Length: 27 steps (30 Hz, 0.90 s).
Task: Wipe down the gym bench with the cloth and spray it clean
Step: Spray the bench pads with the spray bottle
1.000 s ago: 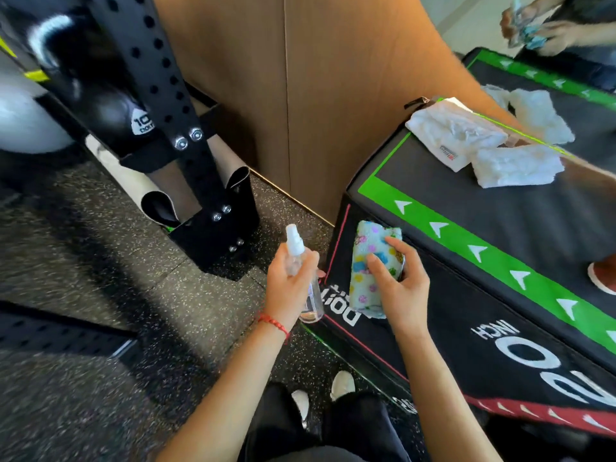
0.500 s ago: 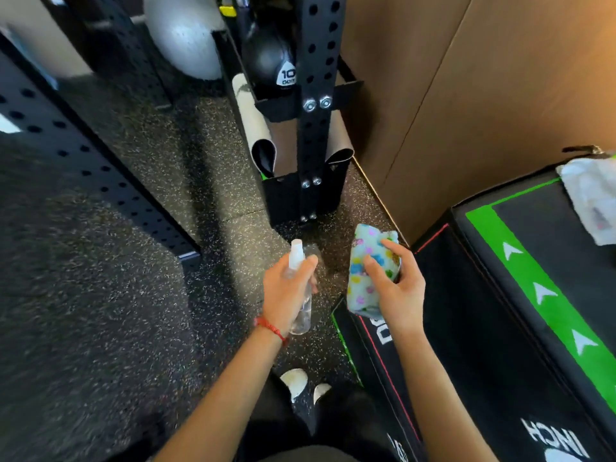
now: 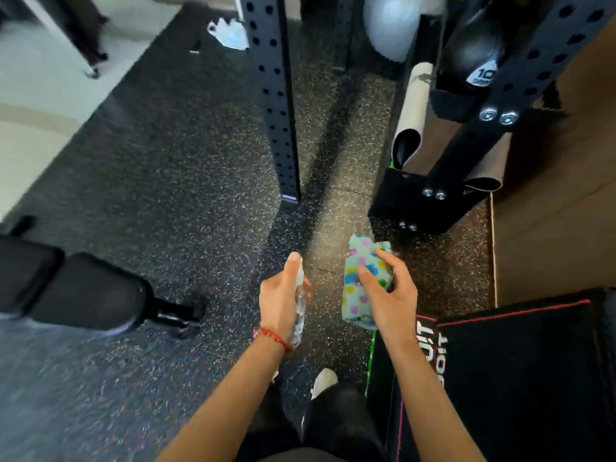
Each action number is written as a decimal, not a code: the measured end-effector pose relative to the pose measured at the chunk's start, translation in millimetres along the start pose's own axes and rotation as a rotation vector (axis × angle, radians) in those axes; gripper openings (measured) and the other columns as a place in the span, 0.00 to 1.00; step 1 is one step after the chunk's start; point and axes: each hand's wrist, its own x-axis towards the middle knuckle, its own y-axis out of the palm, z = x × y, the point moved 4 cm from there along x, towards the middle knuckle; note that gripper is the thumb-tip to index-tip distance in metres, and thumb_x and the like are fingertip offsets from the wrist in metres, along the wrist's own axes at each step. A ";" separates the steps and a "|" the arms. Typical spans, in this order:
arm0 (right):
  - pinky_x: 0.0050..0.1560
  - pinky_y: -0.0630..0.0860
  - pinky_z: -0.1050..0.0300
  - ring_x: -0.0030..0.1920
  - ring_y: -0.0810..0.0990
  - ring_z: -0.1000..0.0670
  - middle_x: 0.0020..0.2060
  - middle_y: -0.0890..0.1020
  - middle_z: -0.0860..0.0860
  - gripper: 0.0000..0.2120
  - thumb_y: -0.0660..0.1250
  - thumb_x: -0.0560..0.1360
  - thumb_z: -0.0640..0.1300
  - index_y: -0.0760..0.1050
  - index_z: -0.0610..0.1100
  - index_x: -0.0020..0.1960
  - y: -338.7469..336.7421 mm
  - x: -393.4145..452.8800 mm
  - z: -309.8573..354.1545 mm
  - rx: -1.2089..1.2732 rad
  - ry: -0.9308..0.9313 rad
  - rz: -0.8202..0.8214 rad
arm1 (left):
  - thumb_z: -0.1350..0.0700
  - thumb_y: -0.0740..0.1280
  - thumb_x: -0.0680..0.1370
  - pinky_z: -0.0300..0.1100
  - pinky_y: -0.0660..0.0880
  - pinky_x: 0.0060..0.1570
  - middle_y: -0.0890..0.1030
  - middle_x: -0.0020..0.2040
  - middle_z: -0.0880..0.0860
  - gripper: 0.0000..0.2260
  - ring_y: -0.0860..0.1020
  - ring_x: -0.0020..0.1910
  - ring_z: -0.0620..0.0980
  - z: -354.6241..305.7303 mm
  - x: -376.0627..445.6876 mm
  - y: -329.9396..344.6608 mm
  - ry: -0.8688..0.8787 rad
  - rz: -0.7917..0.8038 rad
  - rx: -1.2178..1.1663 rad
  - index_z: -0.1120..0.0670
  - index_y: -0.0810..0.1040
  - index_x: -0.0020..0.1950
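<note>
— What lies on the speckled rubber floor (image 3: 173,168)?
— A black post with holes (image 3: 273,95) stands on it, and a white scrap (image 3: 230,33) lies behind that.
— And to the right?
— A rack (image 3: 520,88) holds a black ball (image 3: 476,51) marked 10, with rolled mats (image 3: 411,108) beside it and a grey ball (image 3: 388,25) behind.
— Nearer in?
— A black padded box (image 3: 520,378) with red trim stands against a brown wall (image 3: 566,211).

View swung left off the plyo box (image 3: 520,361); only its corner stayed in frame. Bench (image 3: 83,291) came into view at left. Right hand (image 3: 388,295) carried the cloth (image 3: 358,295) off the box, out over the floor (image 3: 166,161). White towels dropped out of frame.
</note>
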 end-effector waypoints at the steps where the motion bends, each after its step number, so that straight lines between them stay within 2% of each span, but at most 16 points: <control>1: 0.43 0.79 0.60 0.47 0.81 0.56 0.49 0.78 0.58 0.15 0.72 0.71 0.42 0.74 0.60 0.50 12.1 -1.7 1.1 -0.003 0.001 0.050 | 0.33 0.63 0.68 0.35 0.69 0.25 0.74 0.23 0.52 0.26 0.70 0.23 0.47 0.9 1.3 -13.0 0.005 -0.036 -0.001 0.57 0.75 0.27; 5: 0.46 0.80 0.56 0.50 0.81 0.53 0.54 0.78 0.52 0.14 0.72 0.71 0.43 0.74 0.55 0.54 61.8 -11.3 3.8 -0.032 0.019 0.206 | 0.37 0.63 0.73 0.33 0.68 0.23 0.74 0.21 0.50 0.25 0.70 0.20 0.45 5.5 5.8 -65.0 0.020 -0.187 -0.027 0.54 0.74 0.24; 9: 0.47 0.80 0.54 0.49 0.80 0.54 0.53 0.78 0.54 0.14 0.72 0.70 0.45 0.74 0.57 0.53 120.9 -26.9 6.1 -0.092 0.032 0.363 | 0.32 0.62 0.65 0.44 0.71 0.34 0.74 0.22 0.51 0.26 0.72 0.24 0.50 11.5 6.8 -123.6 -0.009 -0.334 -0.088 0.52 0.73 0.20; 15: 0.51 0.79 0.45 0.52 0.79 0.53 0.54 0.78 0.55 0.15 0.71 0.70 0.46 0.74 0.56 0.55 218.5 -58.4 7.4 -0.201 0.008 0.520 | 0.31 0.61 0.64 0.51 0.77 0.45 0.79 0.24 0.57 0.28 0.79 0.27 0.54 26.2 20.6 -231.5 -0.059 -0.515 -0.148 0.53 0.75 0.19; 20: 0.53 0.78 0.43 0.54 0.78 0.51 0.56 0.77 0.53 0.15 0.71 0.71 0.47 0.73 0.58 0.55 293.7 -86.5 7.1 -0.271 -0.002 0.585 | 0.30 0.63 0.64 0.49 0.71 0.37 0.74 0.19 0.50 0.27 0.73 0.24 0.50 39.1 45.8 -323.0 -0.101 -0.636 -0.230 0.51 0.74 0.18; 24: 0.55 0.77 0.42 0.55 0.77 0.50 0.57 0.77 0.51 0.15 0.71 0.71 0.47 0.74 0.56 0.55 346.8 -103.9 3.5 -0.317 0.023 0.588 | 0.32 0.64 0.64 0.50 0.67 0.35 0.72 0.19 0.49 0.26 0.70 0.24 0.50 45.6 60.4 -385.6 -0.127 -0.697 -0.265 0.51 0.72 0.17; 27: 0.55 0.76 0.42 0.56 0.77 0.51 0.57 0.77 0.52 0.15 0.71 0.71 0.46 0.74 0.54 0.57 383.7 -114.7 4.5 -0.341 0.022 0.612 | 0.30 0.62 0.62 0.46 0.71 0.32 0.75 0.19 0.51 0.28 0.73 0.21 0.49 47.7 65.2 -425.1 -0.179 -0.783 -0.206 0.53 0.74 0.18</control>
